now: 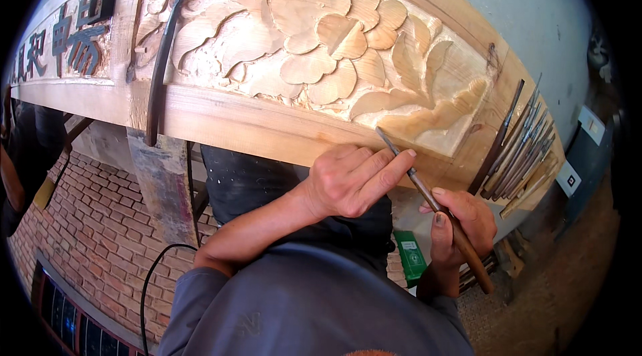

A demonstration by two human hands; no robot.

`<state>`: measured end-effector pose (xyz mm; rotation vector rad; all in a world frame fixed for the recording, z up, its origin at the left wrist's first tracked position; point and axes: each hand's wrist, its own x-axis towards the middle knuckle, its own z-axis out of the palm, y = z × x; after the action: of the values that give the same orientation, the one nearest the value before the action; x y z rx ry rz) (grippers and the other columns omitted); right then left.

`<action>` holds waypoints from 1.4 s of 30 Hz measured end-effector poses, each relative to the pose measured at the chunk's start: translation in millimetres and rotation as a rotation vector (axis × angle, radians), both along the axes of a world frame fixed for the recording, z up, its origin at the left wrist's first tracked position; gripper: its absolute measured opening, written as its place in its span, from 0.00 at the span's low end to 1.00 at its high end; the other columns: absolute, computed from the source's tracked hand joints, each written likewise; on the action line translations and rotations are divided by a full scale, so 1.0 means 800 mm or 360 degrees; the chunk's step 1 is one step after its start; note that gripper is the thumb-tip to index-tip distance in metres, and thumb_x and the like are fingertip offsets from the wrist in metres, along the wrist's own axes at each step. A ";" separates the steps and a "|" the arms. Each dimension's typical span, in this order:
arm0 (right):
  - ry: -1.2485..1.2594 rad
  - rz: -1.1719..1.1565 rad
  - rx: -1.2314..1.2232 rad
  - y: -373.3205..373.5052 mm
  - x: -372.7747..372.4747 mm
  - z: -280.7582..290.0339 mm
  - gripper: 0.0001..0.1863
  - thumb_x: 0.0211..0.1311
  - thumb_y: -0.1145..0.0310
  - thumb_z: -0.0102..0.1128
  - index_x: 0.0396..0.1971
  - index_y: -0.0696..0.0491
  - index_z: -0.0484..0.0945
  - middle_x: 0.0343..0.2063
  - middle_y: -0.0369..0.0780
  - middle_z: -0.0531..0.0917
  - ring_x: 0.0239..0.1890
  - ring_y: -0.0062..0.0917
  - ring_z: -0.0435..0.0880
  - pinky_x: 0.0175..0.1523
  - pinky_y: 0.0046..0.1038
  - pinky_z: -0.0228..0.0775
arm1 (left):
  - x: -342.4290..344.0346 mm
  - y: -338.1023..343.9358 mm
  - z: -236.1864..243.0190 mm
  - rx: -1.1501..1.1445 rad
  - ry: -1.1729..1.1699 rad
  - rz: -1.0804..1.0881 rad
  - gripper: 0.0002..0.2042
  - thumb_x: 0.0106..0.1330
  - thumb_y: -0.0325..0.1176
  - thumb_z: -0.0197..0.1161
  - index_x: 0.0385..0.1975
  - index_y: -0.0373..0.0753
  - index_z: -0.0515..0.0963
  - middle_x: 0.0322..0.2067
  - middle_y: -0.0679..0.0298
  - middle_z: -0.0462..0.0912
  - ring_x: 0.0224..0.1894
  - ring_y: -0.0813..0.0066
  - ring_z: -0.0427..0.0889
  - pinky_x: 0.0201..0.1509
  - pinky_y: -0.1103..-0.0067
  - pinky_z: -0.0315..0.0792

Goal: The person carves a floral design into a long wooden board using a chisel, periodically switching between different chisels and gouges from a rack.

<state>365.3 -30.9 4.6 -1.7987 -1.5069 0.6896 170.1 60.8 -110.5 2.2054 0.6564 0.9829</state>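
One Chisel [422, 187] at the Edge of the Carved Board [267, 122]

My right hand [465, 222] is closed around the brown wooden handle of the chisel, with the thumb bent upon it. My left hand [354, 179] grasps the same chisel lower, by its metal shaft, with the fingers. The chisel slants between my hands, and its tip is at the lower border of the carved part, near a wavy leaf [435, 115]. If the tip presses into the wood, I cannot tell.

The board lies in front of me, above my legs. On it is a raised flower [334, 28] with many round petals. To the left, a long dark bar [164, 68] lies across the board, and beyond it are dark raised characters [83, 48]. At the right end lie many thin tools [525, 155], side by side. Below, on my right, is a green box [409, 256]; on the left is a brick floor [107, 199].
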 end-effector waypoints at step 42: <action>0.0183 0.0216 -0.0126 0.041 0.020 0.007 0.18 0.54 0.83 0.73 0.47 0.59 0.91 0.26 0.43 0.90 0.24 0.35 0.90 0.30 0.32 0.81 | 0.000 -0.003 -0.001 -0.0080 0.0003 0.0054 0.27 0.56 0.24 0.71 0.60 0.30 0.89 0.36 0.60 0.90 0.28 0.74 0.86 0.32 0.76 0.80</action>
<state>380.9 1.9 10.3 -1.6949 -1.5537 0.9147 170.0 58.2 -111.2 2.1580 0.7135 0.9712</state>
